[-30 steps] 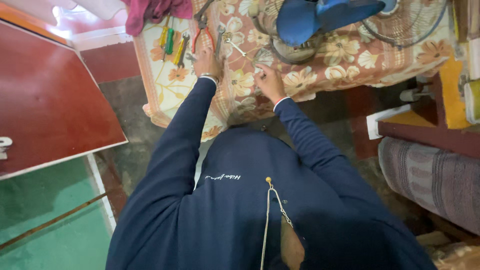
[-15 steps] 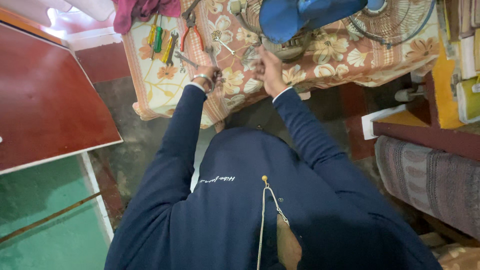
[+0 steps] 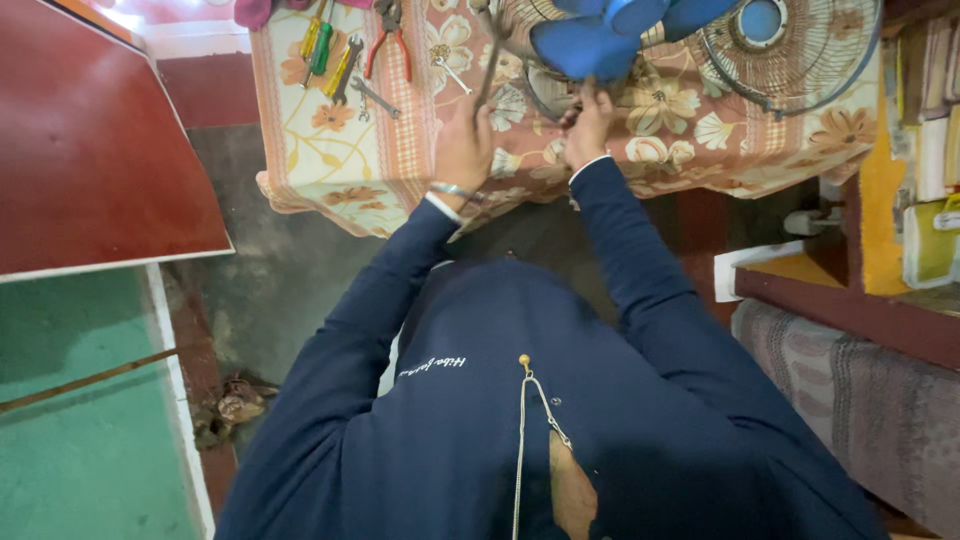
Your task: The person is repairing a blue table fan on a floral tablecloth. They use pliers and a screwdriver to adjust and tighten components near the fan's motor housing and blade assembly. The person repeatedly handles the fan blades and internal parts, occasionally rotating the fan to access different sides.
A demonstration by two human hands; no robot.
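Navy-blue sleeves fill the near view, both arms reaching away toward a table under a floral cloth (image 3: 330, 150). The left hand (image 3: 462, 145), with a metal bangle at the wrist, is closed around the handle of a slim dark tool (image 3: 490, 70), most likely a screwdriver, whose shaft slants up toward the fan. The right hand (image 3: 588, 125) is curled at the base of the fan, just under the blue blades (image 3: 600, 40); the fingers seem pinched on a small part there, but what they have hold of is too hidden to tell.

The fan lies dismantled on the cloth: the blade hub sits directly beyond both hands, and a round wire guard (image 3: 790, 50) lies just beside it to the right, with a blue cap at its centre.

By the look of it, the plastic blades are light, smooth and a little springy, liable to crack if levered, so the sounder hold is low at the hub or motor body where the right hand is. The wire guard looks light but stiff, best taken by its rim.

Farther left on the cloth lie red-handled pliers (image 3: 385, 40), a spanner (image 3: 375, 97) and yellow and green screwdrivers (image 3: 320, 45), well apart from the hands.
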